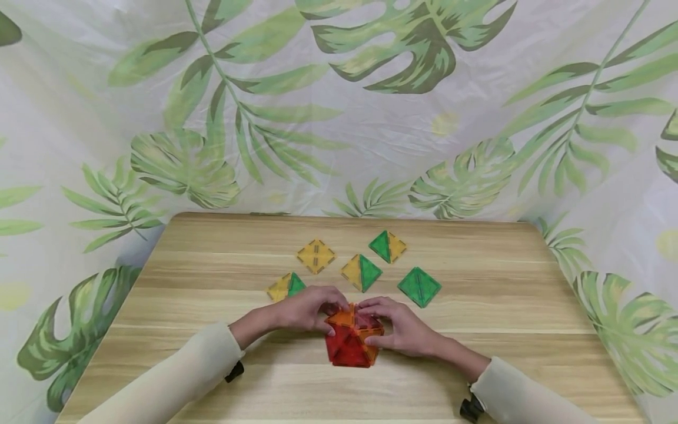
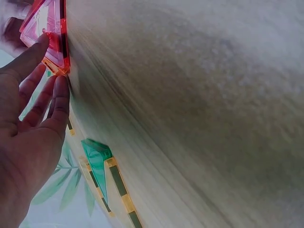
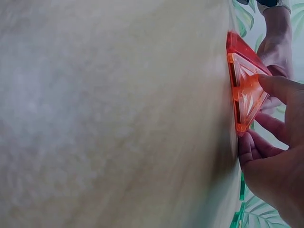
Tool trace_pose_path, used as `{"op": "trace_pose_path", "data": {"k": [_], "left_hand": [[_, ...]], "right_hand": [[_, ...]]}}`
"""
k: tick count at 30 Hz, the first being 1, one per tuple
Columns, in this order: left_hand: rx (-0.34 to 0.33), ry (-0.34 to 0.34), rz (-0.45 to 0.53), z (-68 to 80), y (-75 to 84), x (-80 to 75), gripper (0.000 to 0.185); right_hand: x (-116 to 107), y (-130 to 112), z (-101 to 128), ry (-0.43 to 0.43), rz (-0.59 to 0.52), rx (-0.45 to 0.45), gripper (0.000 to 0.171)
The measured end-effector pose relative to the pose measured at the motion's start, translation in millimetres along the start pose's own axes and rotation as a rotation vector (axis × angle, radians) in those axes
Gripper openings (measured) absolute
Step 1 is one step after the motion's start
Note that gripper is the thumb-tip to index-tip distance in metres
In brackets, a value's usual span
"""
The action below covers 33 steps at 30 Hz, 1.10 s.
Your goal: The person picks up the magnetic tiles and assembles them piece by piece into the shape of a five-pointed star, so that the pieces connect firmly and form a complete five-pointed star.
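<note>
Both hands are working the red-and-orange tile cluster at the near-centre of the wooden table; it is looking part-built, several triangular panels already joined and tilting up off the surface, shape not yet closed as far as I can judge. Left hand is touching its left edge with straight, loosely spread fingers; right hand is pinching the right panel between thumb and curled fingers. Five flat pieces are sitting unused behind: a yellow square, yellow-green pairs and a green diamond, all apart from the cluster. Tiles are translucent glossy plastic with hard straight edges and ribbed insides; table is matte pale woodgrain; leaf-print sheet behind is thin and wrinkled.
</note>
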<state>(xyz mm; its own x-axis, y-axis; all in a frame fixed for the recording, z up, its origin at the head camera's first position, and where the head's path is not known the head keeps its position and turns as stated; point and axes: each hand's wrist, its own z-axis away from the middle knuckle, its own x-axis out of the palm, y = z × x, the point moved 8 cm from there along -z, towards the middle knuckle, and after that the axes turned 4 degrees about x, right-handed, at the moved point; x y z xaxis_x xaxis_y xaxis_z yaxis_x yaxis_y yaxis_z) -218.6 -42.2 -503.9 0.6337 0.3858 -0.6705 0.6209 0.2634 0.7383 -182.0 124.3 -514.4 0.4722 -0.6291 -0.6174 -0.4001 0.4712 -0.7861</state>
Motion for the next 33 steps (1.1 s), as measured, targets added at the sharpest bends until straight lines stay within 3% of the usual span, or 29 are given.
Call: {"op": "trace_pose_path", "data": {"k": [8,14,22,28,33], "left_hand": [[-0.01,0.023,0.028,1.7,-1.7,-4.4,0.036],[-0.067,0.154,0.024,-2.8,-10.8,-18.5,0.031],[-0.206,0.337,-0.054,-10.1,-23.2,-34.6,0.041],[-0.304,0.351,-0.059,-19.3,-28.9,-36.1,0.051],[-0.32,0.321,-0.045,-24.6,-28.5,-31.2,0.055]], "right_hand": [[-7,0,-5,0.038,-0.012,-0.037,0.045],[-25,9,-16,0.145,0.02,-0.029,0.044],[-51,26,-34,0.282,0.115,0.118,0.049],[-58,34,-47,0.351,0.189,0.214,0.058],[-57,35,-52,0.356,0.214,0.242,0.065]]}}
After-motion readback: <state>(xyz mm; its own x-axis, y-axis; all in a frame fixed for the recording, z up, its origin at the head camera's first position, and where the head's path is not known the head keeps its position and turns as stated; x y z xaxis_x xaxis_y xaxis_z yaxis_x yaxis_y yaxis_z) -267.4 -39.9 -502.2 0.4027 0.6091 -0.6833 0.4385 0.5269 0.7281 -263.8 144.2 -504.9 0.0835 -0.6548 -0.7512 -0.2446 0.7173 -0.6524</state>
